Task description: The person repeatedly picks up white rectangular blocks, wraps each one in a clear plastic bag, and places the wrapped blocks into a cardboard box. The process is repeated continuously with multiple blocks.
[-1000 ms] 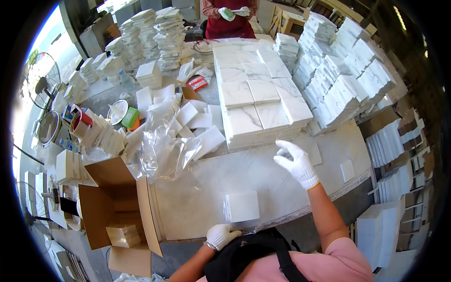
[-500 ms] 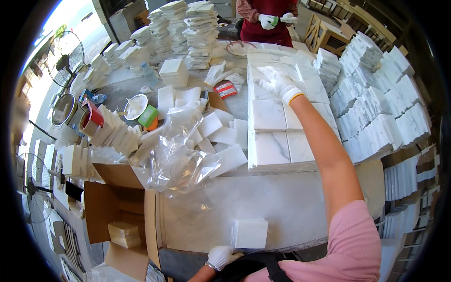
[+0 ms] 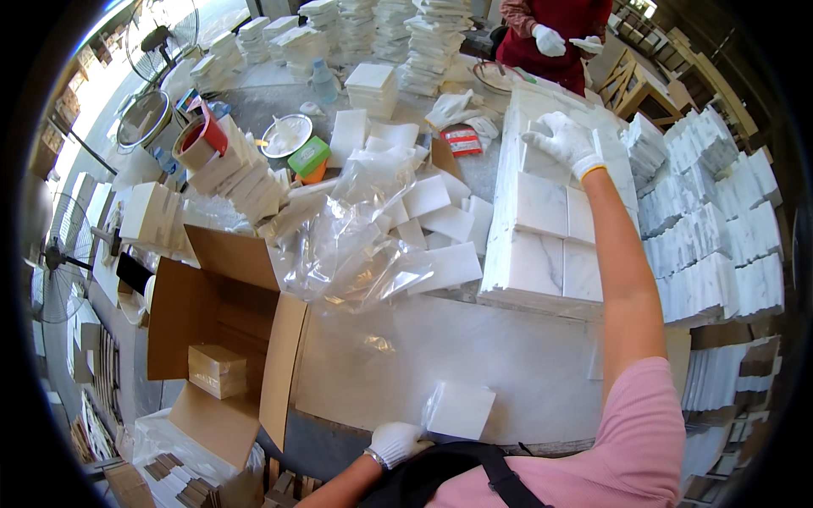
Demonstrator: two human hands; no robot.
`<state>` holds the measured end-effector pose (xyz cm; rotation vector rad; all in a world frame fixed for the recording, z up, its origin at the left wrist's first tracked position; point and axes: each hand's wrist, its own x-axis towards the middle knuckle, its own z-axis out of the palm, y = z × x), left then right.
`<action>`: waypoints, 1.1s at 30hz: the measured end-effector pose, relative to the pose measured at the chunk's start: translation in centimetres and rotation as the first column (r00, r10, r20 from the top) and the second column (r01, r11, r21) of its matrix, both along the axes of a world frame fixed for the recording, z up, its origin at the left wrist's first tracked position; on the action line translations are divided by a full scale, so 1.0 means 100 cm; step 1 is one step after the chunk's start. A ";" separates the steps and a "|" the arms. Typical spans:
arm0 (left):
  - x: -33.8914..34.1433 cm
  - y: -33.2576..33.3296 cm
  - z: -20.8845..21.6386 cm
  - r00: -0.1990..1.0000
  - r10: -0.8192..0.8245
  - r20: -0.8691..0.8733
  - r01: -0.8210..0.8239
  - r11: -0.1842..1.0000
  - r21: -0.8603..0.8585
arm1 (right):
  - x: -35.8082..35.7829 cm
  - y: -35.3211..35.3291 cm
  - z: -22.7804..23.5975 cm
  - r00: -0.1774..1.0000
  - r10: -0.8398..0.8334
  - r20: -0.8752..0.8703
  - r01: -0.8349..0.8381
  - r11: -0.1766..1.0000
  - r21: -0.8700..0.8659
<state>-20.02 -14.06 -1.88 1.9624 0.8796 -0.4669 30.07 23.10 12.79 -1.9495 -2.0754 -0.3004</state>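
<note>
My right hand (image 3: 566,146), in a white knit glove, reaches over a block of white, grey-veined marble tiles (image 3: 542,206) laid in rows. Its fingers are spread, thumb to the left, and nothing shows in its grasp; whether it touches the tile below is not clear. My left hand (image 3: 396,444), gloved too, is low by the table's near edge. It lies just left of a small stack of square white tiles (image 3: 461,411) with clear plastic film around its left side. This hand's fingers are bent away and mostly hidden.
An open cardboard box (image 3: 288,372) with a wrapped tile pack (image 3: 217,371) inside stands left. Crumpled clear plastic (image 3: 347,254) covers loose white sheets. Tile stacks (image 3: 711,220) line the right; others stand at the back. Across the table, a person in a red apron (image 3: 542,59) holds a white piece.
The whole view has swung, so the table's contents sit farther right. My right hand remains over the tile block, its fingers now pointing more away from me. My left hand stays beside the small stack.
</note>
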 end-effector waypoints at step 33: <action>-0.004 -0.001 -0.005 0.991 -0.036 0.129 0.015 0.987 0.158 | -0.283 -0.398 -0.062 0.980 0.175 -0.096 -0.199 0.829 -0.522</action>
